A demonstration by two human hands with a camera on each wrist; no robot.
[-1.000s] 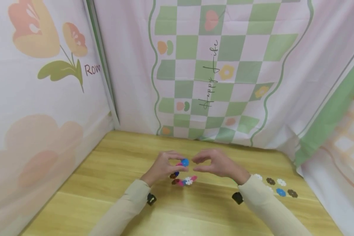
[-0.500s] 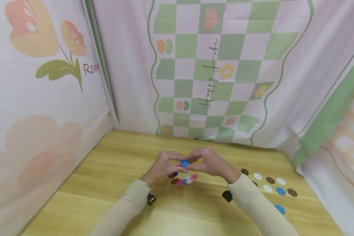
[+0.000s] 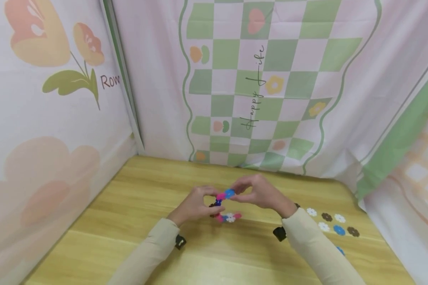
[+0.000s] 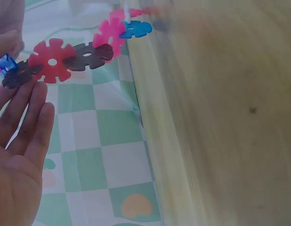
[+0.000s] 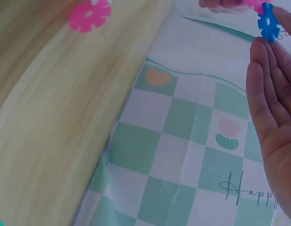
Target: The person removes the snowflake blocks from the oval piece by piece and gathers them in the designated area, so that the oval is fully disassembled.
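Two pale sleeves nearest, left sleeve [image 3: 146,253] and right sleeve [image 3: 312,241], with worktop [image 3: 232,257] wood running between them. Black gadget on each wrist: left gadget [image 3: 180,242], right gadget [image 3: 279,233]. Blue piece [image 3: 340,250] by the right sleeve, mostly hidden behind it.

A bit farther, right of the right sleeve: loose flower pieces [image 3: 339,230], white, brown and blue, lying flat and apart, wood showing around each. Outermost brown one sits near the worktop's right edge.

Mid-worktop: chain [image 3: 218,202] of flower discs, between the hands, bent in a C that opens to the right. Lower arm ends in pink, with white next to it. Cannot tell whether that end rests on the wood.

Left hand [image 3: 193,204]: thumb and forefinger pinching the chain near its dark blue link; in the left wrist view the other fingers reach out beside the dark and red links. Right hand [image 3: 259,194]: thumb and fingertips pinching a blue disc [image 3: 230,193] at the upper end, against a pink disc [image 3: 220,196]. Fingers of the two hands near each other, narrow gap.

Beyond the hands, a strip of wood up to the back edge, where checked cloth [image 3: 255,83] hangs. Wider stretch of wood leftward, to flowered cloth [image 3: 53,111] along the left edge.
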